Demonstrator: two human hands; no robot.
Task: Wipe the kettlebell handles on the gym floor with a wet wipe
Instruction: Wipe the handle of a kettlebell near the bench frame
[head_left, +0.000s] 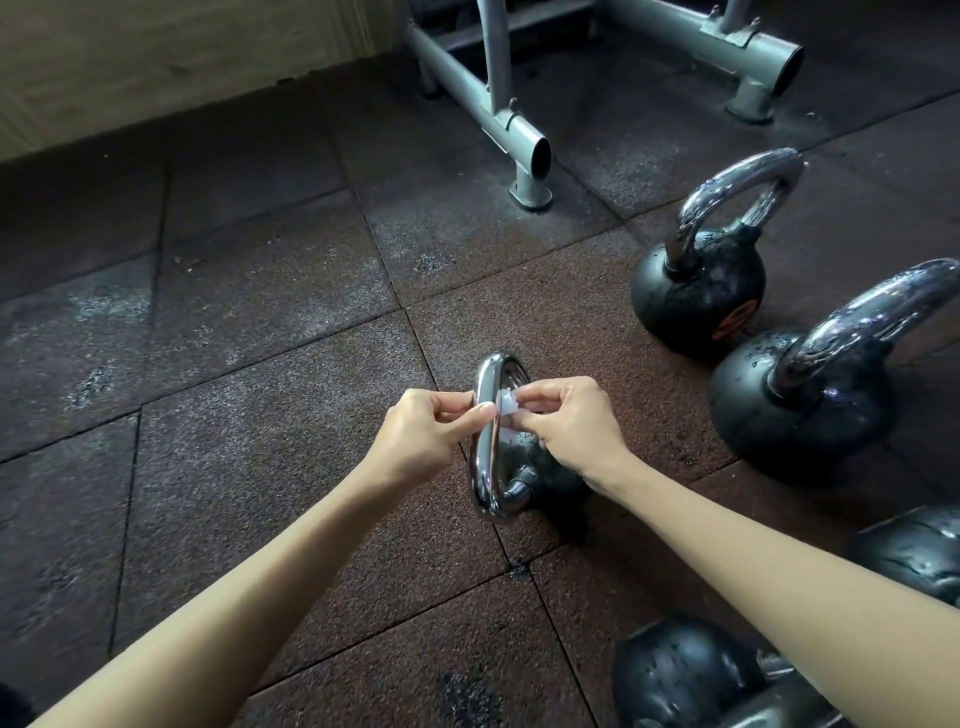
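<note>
A black kettlebell (540, 467) with a shiny chrome handle (485, 441) stands on the rubber floor just below my hands. Above that handle, my left hand (426, 436) and my right hand (566, 421) both pinch a small white wet wipe (506, 404) between thumb and fingers. Most of the wipe is hidden by my fingertips. Two more kettlebells stand to the right, one further off (701, 291) and one closer (800, 400), with wet-looking chrome handles.
Two more dark kettlebells sit at the lower right, one (685, 675) partly under my right forearm and one (919, 551) by the frame's edge. A grey metal rack frame (519, 140) stands at the back. A wooden wall panel (156, 62) runs along the upper left.
</note>
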